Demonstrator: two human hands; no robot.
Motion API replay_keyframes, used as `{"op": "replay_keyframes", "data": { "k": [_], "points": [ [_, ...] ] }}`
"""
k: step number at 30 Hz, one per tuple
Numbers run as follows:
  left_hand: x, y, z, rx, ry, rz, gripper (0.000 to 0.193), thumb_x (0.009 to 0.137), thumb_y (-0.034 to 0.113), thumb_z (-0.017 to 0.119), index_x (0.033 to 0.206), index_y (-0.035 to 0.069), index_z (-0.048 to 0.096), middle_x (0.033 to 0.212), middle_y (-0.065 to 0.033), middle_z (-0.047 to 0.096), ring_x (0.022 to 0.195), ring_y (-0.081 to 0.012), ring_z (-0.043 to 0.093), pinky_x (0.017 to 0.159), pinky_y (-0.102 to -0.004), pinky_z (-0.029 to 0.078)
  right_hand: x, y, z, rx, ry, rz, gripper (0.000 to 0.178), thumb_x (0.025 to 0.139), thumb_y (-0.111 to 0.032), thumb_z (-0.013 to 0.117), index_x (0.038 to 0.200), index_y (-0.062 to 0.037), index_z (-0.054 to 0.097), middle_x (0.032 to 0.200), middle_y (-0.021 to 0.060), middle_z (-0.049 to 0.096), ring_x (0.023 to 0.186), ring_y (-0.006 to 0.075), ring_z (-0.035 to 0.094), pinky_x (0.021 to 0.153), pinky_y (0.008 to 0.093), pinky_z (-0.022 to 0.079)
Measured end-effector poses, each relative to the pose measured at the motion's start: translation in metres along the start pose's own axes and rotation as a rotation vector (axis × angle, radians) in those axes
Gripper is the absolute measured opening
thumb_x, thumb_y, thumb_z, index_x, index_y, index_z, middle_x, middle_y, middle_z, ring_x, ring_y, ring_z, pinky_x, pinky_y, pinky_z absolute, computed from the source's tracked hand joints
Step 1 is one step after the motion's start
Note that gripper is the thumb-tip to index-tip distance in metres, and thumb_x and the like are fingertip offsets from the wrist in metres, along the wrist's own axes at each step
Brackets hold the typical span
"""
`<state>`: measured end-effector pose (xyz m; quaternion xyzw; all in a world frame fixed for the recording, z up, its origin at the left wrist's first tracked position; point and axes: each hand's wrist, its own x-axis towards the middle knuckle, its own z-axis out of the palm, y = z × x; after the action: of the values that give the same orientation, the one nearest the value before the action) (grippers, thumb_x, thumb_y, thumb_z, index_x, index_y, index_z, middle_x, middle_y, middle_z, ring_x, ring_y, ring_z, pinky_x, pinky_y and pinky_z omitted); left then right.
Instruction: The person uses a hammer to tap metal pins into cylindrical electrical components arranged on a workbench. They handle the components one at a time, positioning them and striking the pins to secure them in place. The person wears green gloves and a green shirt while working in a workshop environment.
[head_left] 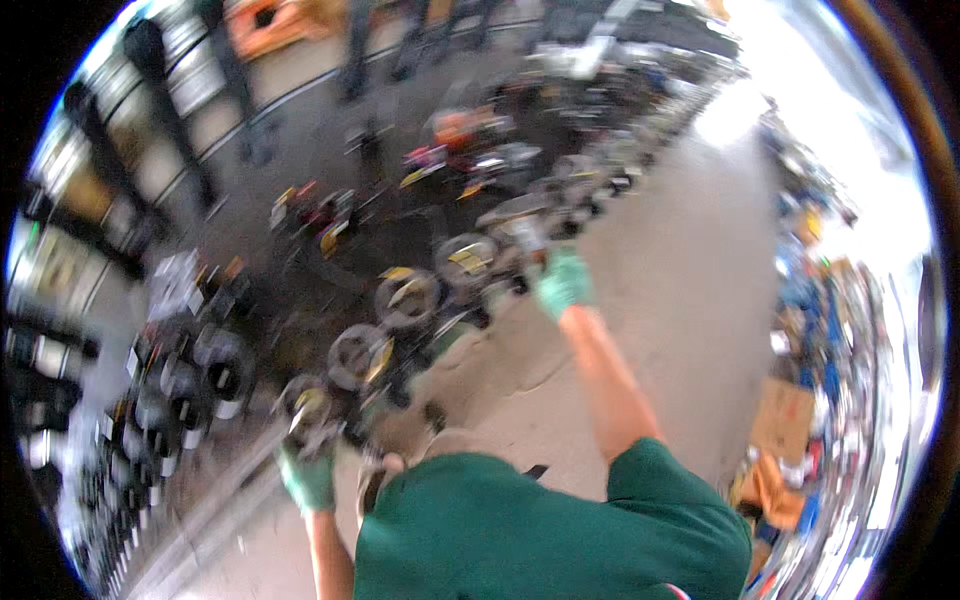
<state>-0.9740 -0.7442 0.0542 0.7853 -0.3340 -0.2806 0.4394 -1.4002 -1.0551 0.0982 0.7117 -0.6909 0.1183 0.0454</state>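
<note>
Looks like I'm mid-handling, left hand (308, 480) at the nearest disc (305, 400), right hand (566, 282) farther up the disc row (408, 297), can't tell finger grip through blur, so next calls for steadying.

A dark green, short-sleeved fabric shirt (540, 530) fills the bottom centre of the frame; its loose right sleeve (672, 490), at the lower right, leaves the forearm bare. A small white-and-red mark (678, 592) shows at the bottom edge. Pale mint-green gloves cover the right hand (565, 284), right of centre, and the left hand (308, 480), lower left; blur hides their texture.
</note>
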Motion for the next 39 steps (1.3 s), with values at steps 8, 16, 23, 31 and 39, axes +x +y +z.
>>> {"op": "replay_keyframes", "data": {
  "k": [8,16,23,31,39],
  "points": [
    [0.044,-0.040,0.056,-0.360,0.079,0.119,0.093,0.075,-0.005,0.084,0.152,0.008,0.035,0.143,-0.0117,0.052,0.124,-0.0243,0.058,0.104,-0.0387,0.052,-0.104,-0.157,-0.053,0.726,-0.841,-0.848,0.035,0.089,-0.017,0.060,0.120,-0.0039,0.068,0.126,0.0192,0.065,0.115,0.0368,0.064,0.099,0.0439,0.053],
    [0.112,-0.019,0.035,-0.167,-0.001,0.249,0.056,0.080,0.007,0.080,0.132,0.001,0.061,0.130,-0.0101,0.066,0.116,-0.0199,0.062,0.093,-0.0383,0.054,-0.181,-0.298,0.039,0.313,-0.948,-0.937,0.026,0.090,-0.013,0.057,0.103,0.0000,0.076,0.104,0.0198,0.076,0.092,0.0367,0.074,0.078,0.0472,0.059],
    [0.166,-0.035,0.056,-0.442,-0.204,0.116,0.065,0.081,0.007,0.082,0.136,0.006,0.047,0.119,-0.0068,0.065,0.103,-0.0194,0.063,0.089,-0.0346,0.054,-0.210,-0.331,0.096,0.489,-0.693,-0.848,0.031,0.103,-0.022,0.045,0.129,-0.0107,0.056,0.109,0.0209,0.070,0.084,0.0408,0.070,0.069,0.0554,0.053],
    [0.188,-0.014,0.043,-0.383,-0.332,0.027,0.082,0.075,0.030,0.092,0.136,0.001,0.046,0.122,-0.0103,0.064,0.109,-0.0207,0.061,0.095,-0.0362,0.051,-0.185,-0.349,0.052,0.475,-0.742,-0.805,0.029,0.104,-0.022,0.043,0.126,-0.0063,0.052,0.114,0.0265,0.066,0.095,0.0434,0.069,0.080,0.0547,0.054],
    [0.168,0.007,0.033,-0.485,-0.297,-0.258,0.068,0.086,0.034,0.083,0.133,-0.001,0.050,0.113,-0.0127,0.067,0.100,-0.0232,0.065,0.086,-0.0386,0.054,-0.140,-0.362,-0.029,0.252,-0.856,-0.753,0.029,0.087,-0.014,0.063,0.114,-0.0059,0.060,0.114,0.0219,0.067,0.101,0.0433,0.068,0.086,0.0513,0.055]
  ]
}}
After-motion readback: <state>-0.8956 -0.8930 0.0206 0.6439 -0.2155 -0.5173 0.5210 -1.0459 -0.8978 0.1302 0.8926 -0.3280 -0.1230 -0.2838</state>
